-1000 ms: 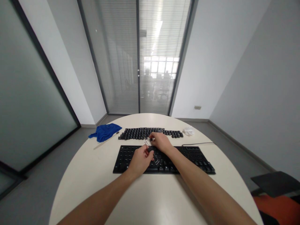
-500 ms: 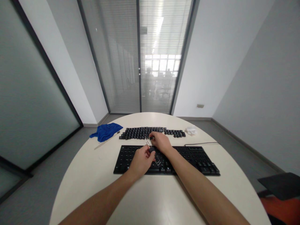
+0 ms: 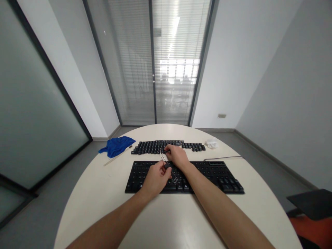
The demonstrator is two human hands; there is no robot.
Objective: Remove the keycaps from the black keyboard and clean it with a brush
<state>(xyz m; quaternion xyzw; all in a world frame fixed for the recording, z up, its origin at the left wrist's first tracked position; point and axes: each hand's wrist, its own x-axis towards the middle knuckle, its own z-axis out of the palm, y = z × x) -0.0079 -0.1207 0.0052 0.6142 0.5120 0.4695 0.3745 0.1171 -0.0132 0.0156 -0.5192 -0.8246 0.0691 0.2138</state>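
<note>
My left hand [image 3: 155, 178] is closed round the black handle of a keycap puller [image 3: 168, 166]; its thin wire ends stick out toward both sides, over the keyboard. Just beyond, my right hand [image 3: 177, 156] reaches to the near edge of the laid-out keycaps [image 3: 149, 147], its fingertips pinched on a small black keycap [image 3: 166, 151]. The fingers partly hide that keycap. Under both hands lies a black keyboard [image 3: 216, 175], many of its key positions bare of caps, while caps remain at its lower right.
A blue cloth [image 3: 116, 146] lies at the table's left, with a thin wooden-handled brush [image 3: 118, 156] beside it. Crumpled white tissue [image 3: 212, 143] sits at the right. The keyboard's cable [image 3: 224, 158] runs toward the right edge of the round white table [image 3: 103, 204].
My right hand has shifted very slightly left at the keycap rows. My left hand keeps its hold on the keycap puller almost unmoved. The view has tilted a little.
</note>
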